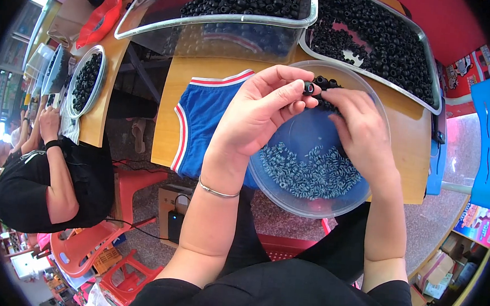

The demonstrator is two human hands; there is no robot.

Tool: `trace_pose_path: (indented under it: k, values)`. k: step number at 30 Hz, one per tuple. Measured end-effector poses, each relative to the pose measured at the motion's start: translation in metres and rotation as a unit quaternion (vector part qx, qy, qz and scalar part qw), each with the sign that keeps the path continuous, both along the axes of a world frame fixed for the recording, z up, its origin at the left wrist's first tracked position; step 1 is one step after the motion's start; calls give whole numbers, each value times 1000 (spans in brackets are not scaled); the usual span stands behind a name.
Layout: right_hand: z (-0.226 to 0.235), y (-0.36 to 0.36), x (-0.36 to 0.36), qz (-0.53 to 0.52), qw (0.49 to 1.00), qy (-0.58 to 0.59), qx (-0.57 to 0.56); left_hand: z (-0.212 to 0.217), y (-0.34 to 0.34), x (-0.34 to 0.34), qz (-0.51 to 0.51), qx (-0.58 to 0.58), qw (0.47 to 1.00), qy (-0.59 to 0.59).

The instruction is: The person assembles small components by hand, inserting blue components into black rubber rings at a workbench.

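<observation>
Pinched between the thumb and forefinger of my left hand (264,106) is a round black plastic piece (309,88), with a pale ring showing at its hole. My right hand (362,123) hovers close on its right, its fingertips beside the piece and its thumb apart from the fingers. Both hands are over a round clear plastic tub (378,186). Many small silvery spring-like coils (311,171) lie in its near part. More black pieces (325,84) sit at its far side, partly hidden behind my fingers.
Two clear bins, one at left (219,18) and one at right (440,103), hold heaps of black pieces along the table's far side. Blue shorts (211,114) with red-and-white trim lie left of the tub. At far left another person (58,186) sits near an oval container (102,60).
</observation>
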State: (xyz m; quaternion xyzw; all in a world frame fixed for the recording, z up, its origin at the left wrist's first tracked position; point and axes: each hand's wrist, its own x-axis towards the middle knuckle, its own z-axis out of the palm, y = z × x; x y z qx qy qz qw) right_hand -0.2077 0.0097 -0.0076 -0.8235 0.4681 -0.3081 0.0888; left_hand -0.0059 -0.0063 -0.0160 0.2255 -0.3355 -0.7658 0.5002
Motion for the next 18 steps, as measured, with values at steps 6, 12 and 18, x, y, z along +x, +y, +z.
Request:
trace_pose_path:
  k: [6, 12, 18]
  values:
    - [-3, 1, -2, 1, 997, 73, 34, -3, 0, -2, 7, -9, 1000, 4]
    - [1, 2, -3, 7, 992, 110, 69, -2, 1, -2, -4, -12, 1000, -3]
    - [-2, 5, -6, -3, 992, 107, 61, -1, 2, -4, -18, -16, 1000, -9]
